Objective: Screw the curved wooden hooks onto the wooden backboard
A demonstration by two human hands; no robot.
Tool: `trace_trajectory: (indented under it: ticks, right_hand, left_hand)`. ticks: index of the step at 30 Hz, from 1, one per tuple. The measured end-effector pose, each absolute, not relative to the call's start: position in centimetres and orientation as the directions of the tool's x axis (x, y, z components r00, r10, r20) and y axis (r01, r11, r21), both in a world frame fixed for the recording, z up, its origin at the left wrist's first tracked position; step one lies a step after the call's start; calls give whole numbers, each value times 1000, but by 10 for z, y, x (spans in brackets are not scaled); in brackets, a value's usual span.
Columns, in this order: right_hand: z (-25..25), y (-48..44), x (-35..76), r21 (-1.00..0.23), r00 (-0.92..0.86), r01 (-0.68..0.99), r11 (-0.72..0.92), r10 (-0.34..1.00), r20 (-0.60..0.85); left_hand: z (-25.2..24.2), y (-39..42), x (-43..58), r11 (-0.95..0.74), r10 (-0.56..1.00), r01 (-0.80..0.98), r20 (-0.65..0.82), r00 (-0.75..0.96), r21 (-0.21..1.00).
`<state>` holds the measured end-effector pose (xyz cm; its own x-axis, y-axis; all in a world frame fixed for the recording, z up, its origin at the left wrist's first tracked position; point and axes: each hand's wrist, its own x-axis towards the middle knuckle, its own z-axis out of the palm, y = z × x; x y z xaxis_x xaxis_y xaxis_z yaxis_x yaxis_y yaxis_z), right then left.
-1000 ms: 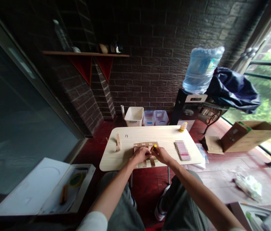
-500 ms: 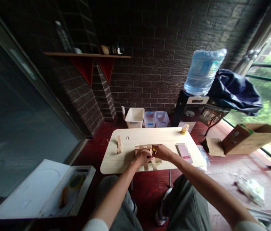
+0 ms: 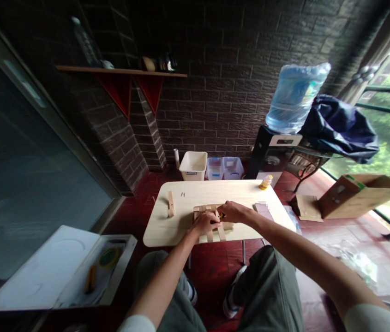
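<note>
On the pale table (image 3: 167, 233) in front of me lies a wooden slatted piece (image 3: 221, 233), with several light strips crossing it. My left hand (image 3: 206, 223) rests over its middle, fingers bent down against the strips; what they pinch is hidden. Fingers curled, my right hand (image 3: 232, 211) grips a small yellow-and-black tool (image 3: 221, 215) just right of my left fingertips. The tool is mostly covered, so its kind cannot be made out. A loose wooden strip (image 3: 171, 205) lies to the left, near some tiny dark pieces (image 3: 183, 194).
A pinkish booklet (image 3: 263, 210) and a yellow-based bottle (image 3: 266, 182) are at the table's right. Bins (image 3: 194, 166) stand behind it, beside a water dispenser (image 3: 267, 157). An open white case (image 3: 118, 272) is at lower left, a cardboard box (image 3: 343, 203) at right.
The view has shifted slightly, so the table sits a little higher. My right hand has tilted over the tool, hiding more of it. My left hand stays on the wooden piece.
</note>
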<state>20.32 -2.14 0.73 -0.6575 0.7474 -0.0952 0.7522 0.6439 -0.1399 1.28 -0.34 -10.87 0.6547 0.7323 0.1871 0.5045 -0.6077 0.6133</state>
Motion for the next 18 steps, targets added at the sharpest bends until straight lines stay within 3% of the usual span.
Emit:
trace_trajectory:
  ticks: [13,18]
  right_hand:
    - [14,-16,202,-64,-596,802,594,791,-139]
    - [12,-17,197,25,-620,778,627,774,-124]
  left_hand:
    - [-103,-6,15,-589,738,517,154,657,621]
    - [-102,-6,14,-595,739,513,170,652,618]
